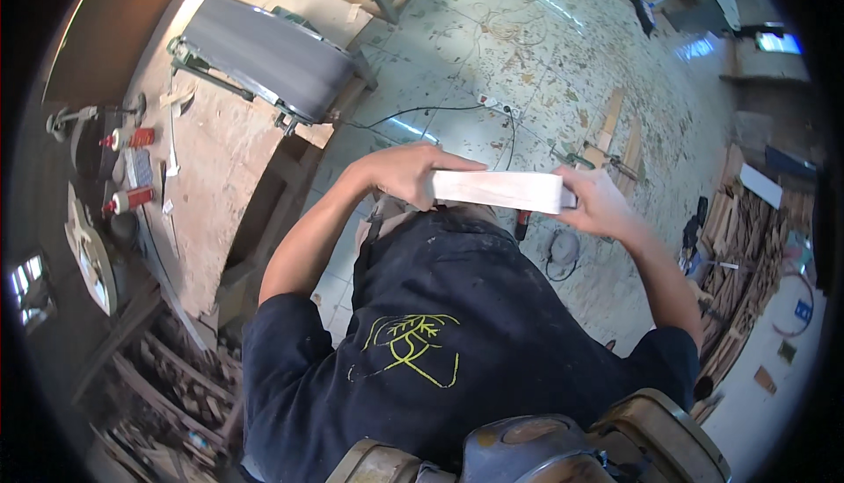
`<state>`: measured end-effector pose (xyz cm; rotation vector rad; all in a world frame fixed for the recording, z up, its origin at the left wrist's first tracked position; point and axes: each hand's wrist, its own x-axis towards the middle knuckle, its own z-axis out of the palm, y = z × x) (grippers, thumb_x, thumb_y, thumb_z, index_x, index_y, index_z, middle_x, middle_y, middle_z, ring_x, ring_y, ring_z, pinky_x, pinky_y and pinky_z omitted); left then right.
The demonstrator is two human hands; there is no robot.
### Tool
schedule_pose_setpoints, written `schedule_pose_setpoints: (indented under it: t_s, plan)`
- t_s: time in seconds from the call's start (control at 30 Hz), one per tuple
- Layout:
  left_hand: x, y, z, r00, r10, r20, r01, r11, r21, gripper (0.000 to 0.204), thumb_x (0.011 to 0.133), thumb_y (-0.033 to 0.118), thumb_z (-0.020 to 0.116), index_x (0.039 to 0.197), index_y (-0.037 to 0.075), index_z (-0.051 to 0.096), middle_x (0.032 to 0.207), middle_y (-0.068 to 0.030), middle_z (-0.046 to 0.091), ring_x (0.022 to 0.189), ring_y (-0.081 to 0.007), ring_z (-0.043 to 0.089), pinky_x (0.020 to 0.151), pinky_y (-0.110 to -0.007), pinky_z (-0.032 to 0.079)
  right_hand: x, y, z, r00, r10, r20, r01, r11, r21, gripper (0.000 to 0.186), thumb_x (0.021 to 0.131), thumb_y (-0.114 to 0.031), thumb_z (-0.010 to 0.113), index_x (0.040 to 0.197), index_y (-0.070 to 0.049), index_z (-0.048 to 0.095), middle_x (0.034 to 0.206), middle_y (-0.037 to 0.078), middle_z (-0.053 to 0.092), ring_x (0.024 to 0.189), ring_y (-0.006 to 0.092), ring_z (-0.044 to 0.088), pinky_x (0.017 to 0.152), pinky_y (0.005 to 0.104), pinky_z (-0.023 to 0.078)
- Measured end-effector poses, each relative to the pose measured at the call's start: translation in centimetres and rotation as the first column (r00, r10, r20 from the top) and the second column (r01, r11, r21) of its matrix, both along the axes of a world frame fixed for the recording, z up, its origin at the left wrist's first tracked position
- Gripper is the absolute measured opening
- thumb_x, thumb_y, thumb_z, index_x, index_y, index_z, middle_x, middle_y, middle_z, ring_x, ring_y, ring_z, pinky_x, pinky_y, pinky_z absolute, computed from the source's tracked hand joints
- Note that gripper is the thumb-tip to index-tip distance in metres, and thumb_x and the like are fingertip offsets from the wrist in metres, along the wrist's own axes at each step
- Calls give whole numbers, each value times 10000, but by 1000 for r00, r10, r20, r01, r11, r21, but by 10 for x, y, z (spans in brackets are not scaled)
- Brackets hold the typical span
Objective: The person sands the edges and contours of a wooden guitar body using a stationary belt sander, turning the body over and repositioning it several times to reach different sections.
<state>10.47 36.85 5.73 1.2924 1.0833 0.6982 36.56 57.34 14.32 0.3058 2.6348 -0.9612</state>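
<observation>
In front of my waist I hold a pale, long, flat-faced piece (497, 190) level between both hands. Its right end looks rounded, with a darker grey part behind it; whether it is a wood block or a wrapped band I cannot make out. My left hand (406, 174) is closed round its left end, the index finger stretched along the top edge. My right hand (600, 202) pinches the other end, thumb and fingers around the dark part. To the left on the workbench (215, 219) stands a belt sander (264, 52) with a wide dark belt, apart from both hands.
Two red-and-white bottles (132, 138) lie on the bench's left side. A black cable leads to a power strip (499, 107) on the tiled floor, amid scattered shavings. Wood strips and clamps (607, 153) lie beyond my right hand. Stacked wood scraps (734, 246) line the right side.
</observation>
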Motion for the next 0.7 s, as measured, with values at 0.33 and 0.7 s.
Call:
schedule_pose_setpoints:
  t_s: [0.33,0.7]
  plan:
    - [15,-48,-116,494,845,-203,-759,533,373,682,653,105,760,1316,97,602,1398,-156,554,1272,-320,535,1082,-432,399,-23,-40,-27,994,-57,-96,64,996,68,435,836,-302,726,1099,-8,542,779,234,657,726,427,665,646,485,532]
    - [-1,-37,-215,-160,861,482,-805,168,-568,702,787,201,564,1451,190,337,1430,-39,434,1342,-265,398,1088,-515,315,-68,-76,-14,986,-151,-70,161,975,153,467,843,-331,723,1126,-7,541,791,208,671,703,412,671,633,492,531]
